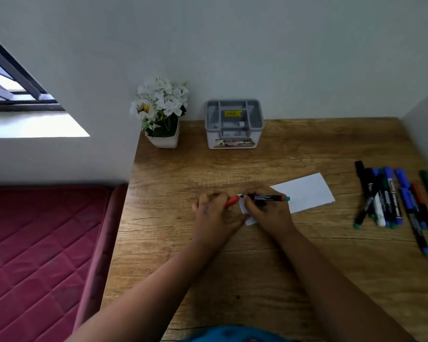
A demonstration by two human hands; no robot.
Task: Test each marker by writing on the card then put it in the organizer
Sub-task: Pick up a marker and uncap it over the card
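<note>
From the head camera, both bare forearms reach over a brown wood-grain bench (232, 280) and meet near its middle. The right hand (267, 213) is closed around a slim black marker with a green end (265, 197), which lies level and points left. The left hand (214, 213) is clenched on a red-orange cap (232, 201) at the marker's left tip; whether the cap is seated or just off cannot be told, since the fingers crowd the joint. Both hands rest over the near-left corner of a white rectangular card (307, 192), which lies flat on the bench and runs out to the right; that corner is mostly covered by the hands.

At the right edge of the bench, well apart from the card, lies a loose heap of markers with black, blue, green and orange caps (395, 201), some crossing one another; blur keeps their number unclear. At the back, against the pale wall, stands a grey-and-white plastic desk organizer with several open compartments (234, 124), with a yellow sticker inside. Just to its left sits a small white pot of white artificial flowers (162, 112). Left of the bench a dark red quilted mattress (35, 255) lies lower down, and a barred window (15, 87) shows at the upper left.
</note>
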